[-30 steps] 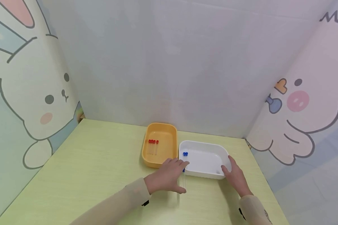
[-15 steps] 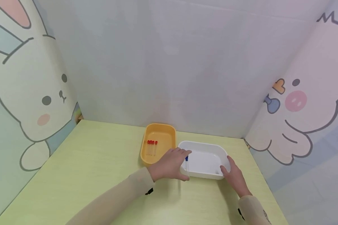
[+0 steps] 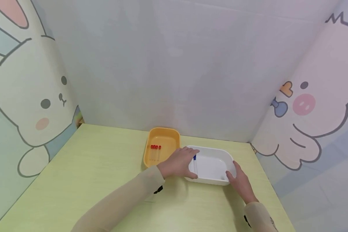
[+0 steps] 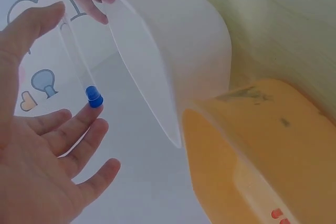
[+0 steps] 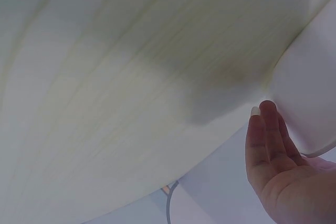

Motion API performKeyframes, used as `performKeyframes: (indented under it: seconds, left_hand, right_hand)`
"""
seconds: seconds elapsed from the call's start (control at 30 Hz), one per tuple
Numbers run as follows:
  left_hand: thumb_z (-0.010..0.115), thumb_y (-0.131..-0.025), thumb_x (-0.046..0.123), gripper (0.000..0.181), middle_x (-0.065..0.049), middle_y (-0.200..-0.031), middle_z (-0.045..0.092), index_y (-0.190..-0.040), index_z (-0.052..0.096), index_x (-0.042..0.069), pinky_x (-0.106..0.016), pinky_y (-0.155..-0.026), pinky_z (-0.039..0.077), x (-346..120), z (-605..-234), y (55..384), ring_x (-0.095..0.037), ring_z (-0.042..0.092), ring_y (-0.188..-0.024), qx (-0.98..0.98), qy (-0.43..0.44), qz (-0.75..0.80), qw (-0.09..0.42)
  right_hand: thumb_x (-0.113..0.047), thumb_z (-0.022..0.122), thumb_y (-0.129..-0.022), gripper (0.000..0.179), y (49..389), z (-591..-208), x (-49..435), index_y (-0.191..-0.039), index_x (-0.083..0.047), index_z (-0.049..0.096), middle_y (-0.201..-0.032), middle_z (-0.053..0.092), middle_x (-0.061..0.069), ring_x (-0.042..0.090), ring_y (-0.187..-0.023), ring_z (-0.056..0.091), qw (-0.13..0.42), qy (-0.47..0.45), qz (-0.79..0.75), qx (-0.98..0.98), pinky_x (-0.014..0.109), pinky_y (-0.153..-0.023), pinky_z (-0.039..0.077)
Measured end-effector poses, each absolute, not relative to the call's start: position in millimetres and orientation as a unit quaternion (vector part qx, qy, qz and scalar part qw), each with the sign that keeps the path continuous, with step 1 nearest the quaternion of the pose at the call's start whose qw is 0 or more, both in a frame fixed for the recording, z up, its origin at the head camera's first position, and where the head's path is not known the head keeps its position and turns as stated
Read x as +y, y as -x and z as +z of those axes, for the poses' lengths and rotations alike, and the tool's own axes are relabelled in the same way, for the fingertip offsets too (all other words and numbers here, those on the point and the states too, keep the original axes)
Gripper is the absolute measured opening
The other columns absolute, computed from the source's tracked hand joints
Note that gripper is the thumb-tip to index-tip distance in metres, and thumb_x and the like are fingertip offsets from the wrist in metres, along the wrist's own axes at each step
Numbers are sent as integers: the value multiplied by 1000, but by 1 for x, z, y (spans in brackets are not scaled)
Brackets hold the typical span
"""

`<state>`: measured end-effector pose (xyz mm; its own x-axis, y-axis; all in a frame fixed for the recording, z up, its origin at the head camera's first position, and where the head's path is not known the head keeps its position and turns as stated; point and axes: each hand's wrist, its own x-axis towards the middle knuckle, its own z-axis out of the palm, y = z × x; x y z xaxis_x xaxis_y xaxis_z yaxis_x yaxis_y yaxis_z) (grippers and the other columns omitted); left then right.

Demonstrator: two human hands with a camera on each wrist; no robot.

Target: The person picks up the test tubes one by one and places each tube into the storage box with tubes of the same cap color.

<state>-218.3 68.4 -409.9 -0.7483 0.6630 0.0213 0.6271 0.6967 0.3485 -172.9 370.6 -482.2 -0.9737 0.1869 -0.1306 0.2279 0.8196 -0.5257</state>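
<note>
Between thumb and fingertips, my left hand (image 3: 178,162) holds a clear test tube with a blue cap (image 4: 79,59), over the left part of the white tray (image 3: 213,166). The thumb is at the tube's bare end and a finger at the cap. On the tray's right side my right hand (image 3: 240,183) grips the rim, thumb on the inner side and fingers against the outer wall. In the right wrist view those fingers (image 5: 260,145) lie along the white wall. The left hand covers the tray's left end, so anything lying there is hidden.
A yellow tray (image 3: 166,139) stands left of the white one, holding several red-capped test tubes (image 3: 159,153). Both trays sit on a pale green table (image 3: 104,167) near a grey back wall. Cartoon-printed panels flank the table.
My left hand has moved forward and slightly right, carrying the blue-capped test tube from the tray's front edge to above its inside. The right hand stays on the rim.
</note>
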Motion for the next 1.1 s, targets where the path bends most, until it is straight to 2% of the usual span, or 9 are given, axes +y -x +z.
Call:
performKeyframes:
  seconds: [0.37,0.7,1.1]
  left_hand:
    - [81,-82,58,95,1,-152,56,-157,41,16,-40,-120,40,88,-408,233,-19,50,-138,922,-350,157,59]
    - [82,-83,55,95,-1,-155,53,-158,40,17,-44,-122,38,102,-422,254,-23,48,-140,925,-342,147,73]
    - [83,-81,56,97,0,-157,52,-158,40,17,-42,-123,36,112,-446,266,-22,47,-144,928,-347,110,76]
  right_hand:
    - [-28,52,-105,75,173,-487,374,-162,3,15,-164,23,36,55,-150,26,28,-104,-286,952,65,-123,26]
    - [-28,52,-105,74,171,-484,374,-162,2,15,-164,24,35,54,-151,26,23,-105,-291,951,64,-124,26]
    - [-28,52,-105,74,171,-484,373,-163,1,15,-164,24,34,53,-152,25,25,-113,-294,949,64,-125,25]
